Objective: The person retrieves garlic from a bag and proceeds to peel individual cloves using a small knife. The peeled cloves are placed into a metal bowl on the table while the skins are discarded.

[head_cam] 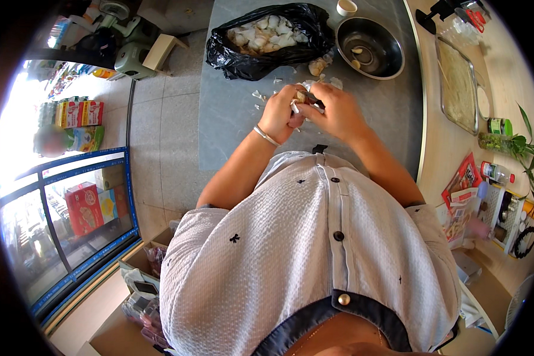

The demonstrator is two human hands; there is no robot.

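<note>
My left hand (278,109) is closed around a piece of garlic (301,98) with pale, peeling skin. Against it from the other side comes my right hand (338,109), thumb and fingers bent together. A small dark tool (310,95), possibly a knife, shows between the right fingers; most of it is hidden. Beyond my hands, a black plastic bag (267,55) lies open with a heap of garlic and papery skins (269,33) in it. Right of the bag, a steel bowl (394,53) holds a few peeled cloves (357,51). A garlic bulb (317,66) rests between bag and bowl.
Scraps of skin (259,95) are scattered over the grey tabletop (231,129). A small white cup (347,7) stands behind the bowl. On the right, a wooden counter carries a metal tray (458,84), bottles and a plant. A wooden stool (162,51) stands at the left.
</note>
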